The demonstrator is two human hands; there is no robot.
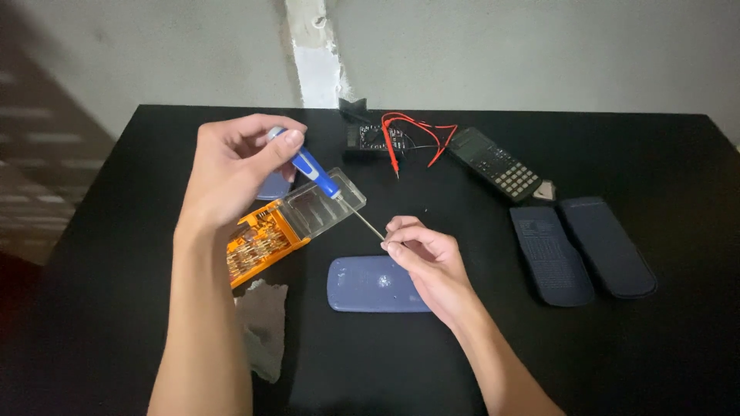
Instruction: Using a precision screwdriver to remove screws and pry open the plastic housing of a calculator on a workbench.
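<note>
Left hand (231, 173): closed around the blue handle of a precision screwdriver (317, 174), shaft slanting toward 4 o'clock. Right hand (428, 258): fingertips pinched on the shaft's tip. Directly under the right hand: blue oblong case (368, 283) flat on the black table (116, 231). Below the left hand: orange bit set with clear lid (289, 223). At 12 o'clock: multimeter with red leads (385, 139). At 2 o'clock: dark calculator (493, 164). At 3 o'clock: two dark covers (582, 246), side by side.

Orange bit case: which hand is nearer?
Left. The left hand holds the screwdriver just above the bit case. The right hand is off to the case's right, pinching the screwdriver tip over the blue cover.
</note>
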